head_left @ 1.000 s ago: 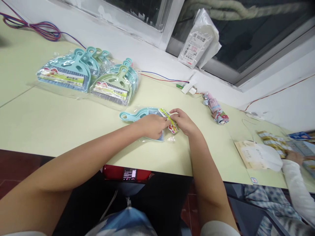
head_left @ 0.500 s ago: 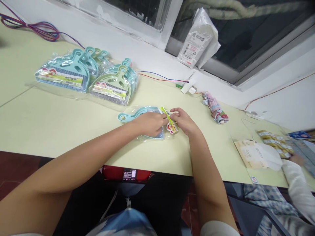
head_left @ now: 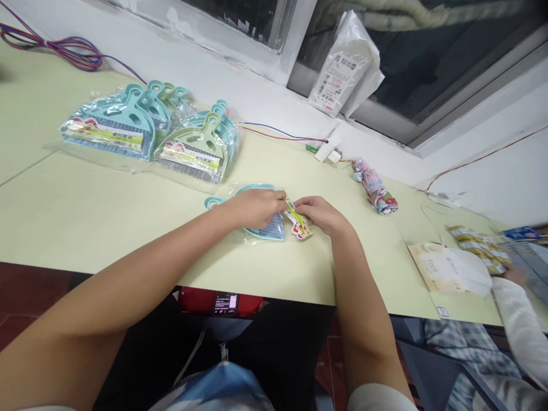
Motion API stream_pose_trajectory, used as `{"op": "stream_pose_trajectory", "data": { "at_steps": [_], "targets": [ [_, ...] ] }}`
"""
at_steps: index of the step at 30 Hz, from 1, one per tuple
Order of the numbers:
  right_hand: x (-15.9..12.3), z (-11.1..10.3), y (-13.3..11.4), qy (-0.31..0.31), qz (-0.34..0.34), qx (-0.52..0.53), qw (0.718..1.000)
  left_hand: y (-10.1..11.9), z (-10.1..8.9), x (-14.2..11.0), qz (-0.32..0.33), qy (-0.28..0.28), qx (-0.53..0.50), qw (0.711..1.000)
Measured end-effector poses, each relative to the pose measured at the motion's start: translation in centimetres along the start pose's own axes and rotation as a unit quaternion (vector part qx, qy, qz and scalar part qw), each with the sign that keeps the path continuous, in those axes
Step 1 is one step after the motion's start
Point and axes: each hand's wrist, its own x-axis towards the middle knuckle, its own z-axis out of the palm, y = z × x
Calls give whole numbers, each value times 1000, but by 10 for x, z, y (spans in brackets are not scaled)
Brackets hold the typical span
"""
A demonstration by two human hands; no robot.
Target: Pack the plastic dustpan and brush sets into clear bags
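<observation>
A light-blue dustpan with a grey-blue brush lies flat on the table in a clear plastic bag, its handle pointing left. Over its upper right part my left hand is closed, with the fingertips pinched at the bag's right end. My right hand pinches a colourful label card, folded or bent, at the right of the dustpan. The card's upper end reaches the left fingertips. Part of the dustpan is hidden under my left hand.
Bagged blue dustpan sets and a green one stand at the back left. A folded umbrella-like bundle lies right, near a white plug. A co-worker's sleeve and a paper packet are far right.
My left hand has risen slightly, from the middle of the dustpan to its upper edge, uncovering more brush. The label card has turned and shifted slightly down and right with my right hand.
</observation>
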Motion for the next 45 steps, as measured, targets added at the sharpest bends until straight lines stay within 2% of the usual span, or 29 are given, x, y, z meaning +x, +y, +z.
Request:
{"op": "stream_pose_trajectory", "data": {
  "at_steps": [3, 7, 13, 18, 23, 31, 38, 45],
  "targets": [
    [2, -1, 4, -23, -6, 5, 1000, -2, 1, 0, -8, 5, 5, 1000],
    [6, 8, 4, -33, -39, 53, 997, -4, 5, 0, 1, 10, 6, 1000],
    [19, 32, 4, 60, -58, 77, 994, 0, 5, 0, 5, 21, -27, 999],
    [29, 40, 16, 49, -120, 47, 991, 5, 0, -1, -5, 16, -53, 998],
    [29, 40, 20, 68, -170, 15, 983, 12, -3, -1, 5, 11, -80, 997],
    [28, 41, 18, 63, -146, 24, 987, 15, 1, 1, 17, -24, -62, 998],
    [17, 30, 8, 51, -91, -16, 994, 14, 1, 0, 13, -21, -26, 999],
    [8, 33, 0, 43, -76, 20, 996, 16, 0, -1, 17, 4, -37, 999]
  ]
}}
